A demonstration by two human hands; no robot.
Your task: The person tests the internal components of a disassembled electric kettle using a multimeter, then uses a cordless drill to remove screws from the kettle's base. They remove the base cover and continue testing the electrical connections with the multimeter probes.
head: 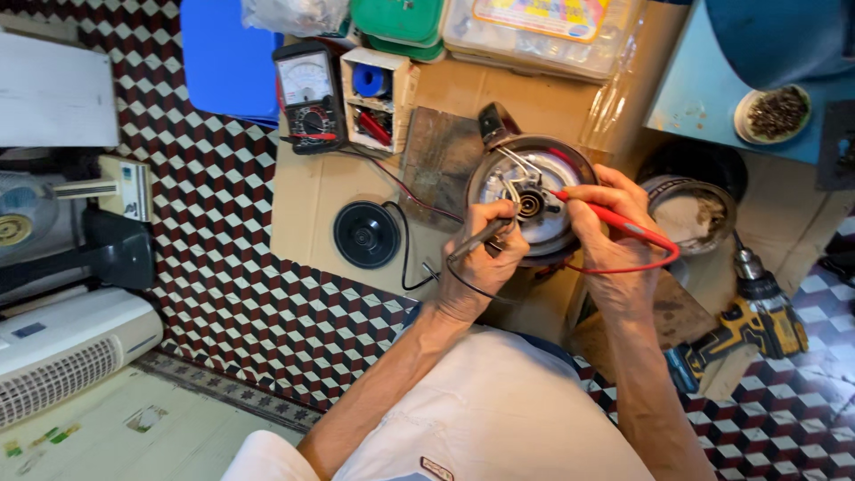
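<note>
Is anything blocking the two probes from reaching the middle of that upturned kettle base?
Nothing visible does. The left hand holds the black probe and the right hand the red probe, both tips already at the exposed contacts of the kettle base.

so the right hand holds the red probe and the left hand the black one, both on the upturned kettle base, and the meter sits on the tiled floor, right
Not quite: the meter sits on the cardboard sheet, not on the tiled floor. The head view shows it. The rest holds: the right hand holds the red probe and the left hand the black probe, both on the upturned kettle base.
</note>
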